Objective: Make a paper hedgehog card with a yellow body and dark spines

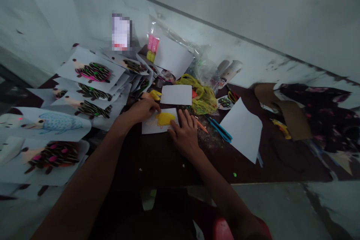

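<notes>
While the head view looks down on the dark table, a small white sheet with a yellow shape lies flat between the hands, presumably for firm backing. The right hand is spread and unclenched over the sheet's right side, fingers beside the yellow shape, seemingly steadying it. The left hand bends its fingers at the upper-left edge; whether they pinch anything, I cannot tell. A blue tool lies to the right, apparently for easy reach.

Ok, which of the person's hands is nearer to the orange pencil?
Right. The right hand is just left of the orange pencil; the left hand is farther left, at the upper-left edge of the sheet bearing the yellow shape.
</notes>
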`<state>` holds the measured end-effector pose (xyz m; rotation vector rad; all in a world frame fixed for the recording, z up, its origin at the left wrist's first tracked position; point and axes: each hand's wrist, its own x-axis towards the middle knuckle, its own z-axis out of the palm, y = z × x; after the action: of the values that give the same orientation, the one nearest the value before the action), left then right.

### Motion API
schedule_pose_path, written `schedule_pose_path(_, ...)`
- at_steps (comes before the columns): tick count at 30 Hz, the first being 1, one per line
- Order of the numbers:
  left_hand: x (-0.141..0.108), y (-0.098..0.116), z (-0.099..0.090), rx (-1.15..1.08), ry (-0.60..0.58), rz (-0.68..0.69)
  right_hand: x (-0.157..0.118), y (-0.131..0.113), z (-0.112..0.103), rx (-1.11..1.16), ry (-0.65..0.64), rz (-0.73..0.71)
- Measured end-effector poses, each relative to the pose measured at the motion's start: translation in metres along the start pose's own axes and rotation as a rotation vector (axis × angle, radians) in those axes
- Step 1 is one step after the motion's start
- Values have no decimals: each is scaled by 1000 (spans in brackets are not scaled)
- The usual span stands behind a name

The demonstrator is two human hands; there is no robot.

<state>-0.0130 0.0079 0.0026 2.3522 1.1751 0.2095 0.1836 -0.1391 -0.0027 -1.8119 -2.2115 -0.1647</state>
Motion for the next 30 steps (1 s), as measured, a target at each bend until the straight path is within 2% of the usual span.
schedule_pose_path(11,-1,-1,1,-39,22,-40,2,3,1,6,24,9)
schedule_pose_path(20,18,4,-4,-3,-8,-13,0,7,-5,75,65,18)
schedule_pose_path(30,27,0,6,6,10,-22,4,14,-4,162,127,-37)
